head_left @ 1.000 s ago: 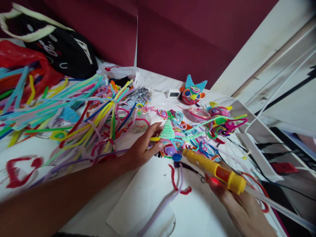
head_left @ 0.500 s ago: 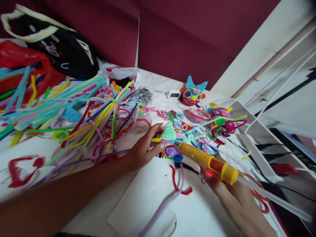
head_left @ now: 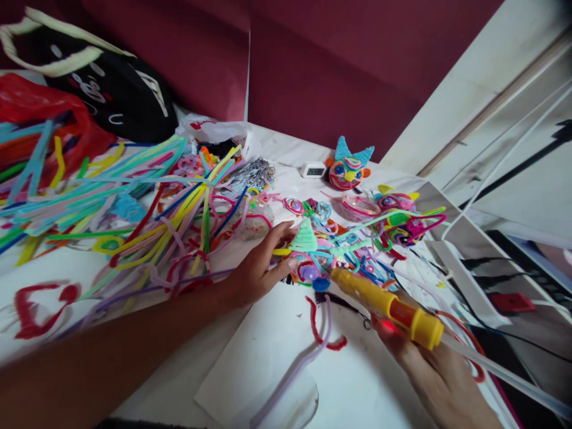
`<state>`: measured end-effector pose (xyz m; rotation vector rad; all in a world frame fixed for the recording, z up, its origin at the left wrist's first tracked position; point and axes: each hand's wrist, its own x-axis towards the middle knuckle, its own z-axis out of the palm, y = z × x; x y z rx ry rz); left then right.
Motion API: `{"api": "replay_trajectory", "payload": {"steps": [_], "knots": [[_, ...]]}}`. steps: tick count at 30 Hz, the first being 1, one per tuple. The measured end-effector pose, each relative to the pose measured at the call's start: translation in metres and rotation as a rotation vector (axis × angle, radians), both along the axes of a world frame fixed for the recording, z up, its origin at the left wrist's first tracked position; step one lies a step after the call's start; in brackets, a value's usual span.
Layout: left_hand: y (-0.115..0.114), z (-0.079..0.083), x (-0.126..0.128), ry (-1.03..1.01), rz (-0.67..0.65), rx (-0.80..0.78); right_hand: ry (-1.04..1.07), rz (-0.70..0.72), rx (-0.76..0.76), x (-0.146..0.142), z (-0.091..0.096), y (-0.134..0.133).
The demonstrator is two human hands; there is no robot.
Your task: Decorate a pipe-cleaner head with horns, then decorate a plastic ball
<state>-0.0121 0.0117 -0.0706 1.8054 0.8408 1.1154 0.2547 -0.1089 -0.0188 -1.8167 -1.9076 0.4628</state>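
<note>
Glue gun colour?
The glue gun is mostly yellow, with an orange-red section; shown in the head view.

No legible txt, nos. or brands. White gadget [head_left: 313, 170] on desk [head_left: 277, 143]: screen too small to read. White plastic bag [head_left: 223, 129]: red print, illeg. Black bag [head_left: 136, 98]: white/pink marks, can't make out as txt.

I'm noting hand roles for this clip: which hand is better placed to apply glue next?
Probably the right hand: it holds the yellow glue gun, nozzle pointed toward the colourful craft piece. The left hand is on that piece's left side, so it seems better suited to steadying.
</note>
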Motion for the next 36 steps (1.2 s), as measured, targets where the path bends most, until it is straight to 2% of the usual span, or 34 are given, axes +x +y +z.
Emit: {"api": "replay_trajectory", "payload": {"steps": [10, 17, 23, 28, 36], "knots": [[-0.001, 0.0, -0.001, -0.007, 0.011, -0.001, -0.035, 0.0, 0.029, 0.003, 0.001, -0.001], [0.0, -0.001, -0.001, 0.0, 0.017, 0.003, 0.013, 0.078, 0.066, -0.012, 0.013, 0.009], [0.0, 0.001, 0.0, -0.01, 0.008, -0.001, 0.042, 0.076, 0.036, -0.019, 0.013, 0.013], [-0.001, 0.001, -0.001, -0.013, -0.001, -0.003, -0.023, 0.01, 0.045, -0.012, 0.008, 0.008], [-0.001, 0.001, 0.0, -0.011, 0.016, -0.007, -0.048, 0.032, 0.06, 0.001, 0.003, 0.004]]}}
